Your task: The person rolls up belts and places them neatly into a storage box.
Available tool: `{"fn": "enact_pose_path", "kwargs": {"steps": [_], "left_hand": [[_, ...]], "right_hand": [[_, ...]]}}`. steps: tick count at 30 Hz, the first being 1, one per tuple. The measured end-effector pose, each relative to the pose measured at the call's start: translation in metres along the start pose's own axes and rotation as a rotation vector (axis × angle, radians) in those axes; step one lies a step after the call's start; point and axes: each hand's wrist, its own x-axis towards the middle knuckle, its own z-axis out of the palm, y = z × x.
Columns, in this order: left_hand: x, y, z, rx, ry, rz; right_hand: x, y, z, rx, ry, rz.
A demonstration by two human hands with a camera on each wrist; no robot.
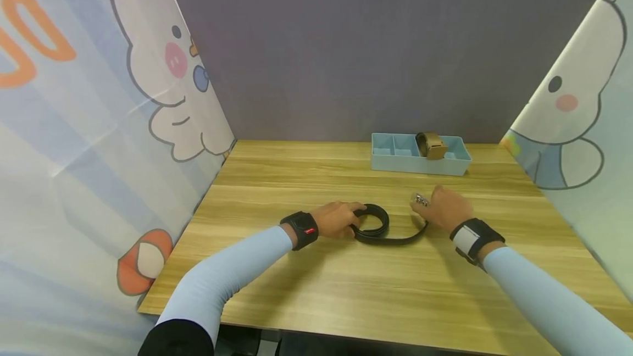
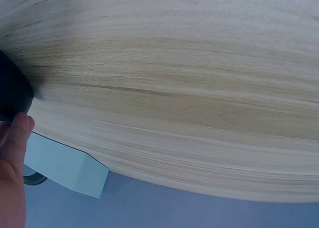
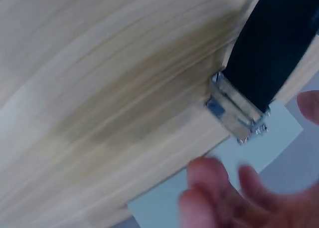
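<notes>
A black belt [image 1: 390,241] lies on the wooden table, its left part wound into a loose coil and its strap running right. My left hand [image 1: 338,218] holds the coil at its left side, fingers at the upper edge and thumb lower down. In the left wrist view, fingertips meet the dark belt [image 2: 12,91]. The belt's silver buckle [image 3: 237,108] is at the strap's right end. Beside it is my right hand [image 1: 447,210]; in the right wrist view its fingers [image 3: 207,173] are spread apart, with a gap between them and the buckle.
A light blue divided tray [image 1: 417,165] stands at the table's back edge. In it sits a rolled brown belt [image 1: 432,146] with a gold-coloured buckle. A grey wall rises behind, and printed cartoon cloths [image 1: 99,180] hang on both sides.
</notes>
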Motion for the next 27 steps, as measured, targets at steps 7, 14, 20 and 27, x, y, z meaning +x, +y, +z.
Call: {"fn": "enact_pose_path", "kwargs": {"steps": [7,14,20,27], "left_hand": [[-0.001,0.006,-0.005,0.005,-0.020,0.005],[-0.002,0.005,-0.007,0.006,-0.015,0.003],[0.001,0.000,-0.008,0.023,-0.020,0.011],[0.000,0.002,-0.007,0.010,-0.019,0.015]], "right_hand": [[-0.025,-0.001,-0.003,0.163,-0.391,0.025],[-0.016,-0.011,0.007,0.269,-0.292,-0.053],[0.003,-0.019,0.011,0.282,-0.185,-0.070],[0.010,-0.032,0.020,0.295,-0.071,-0.090]]}}
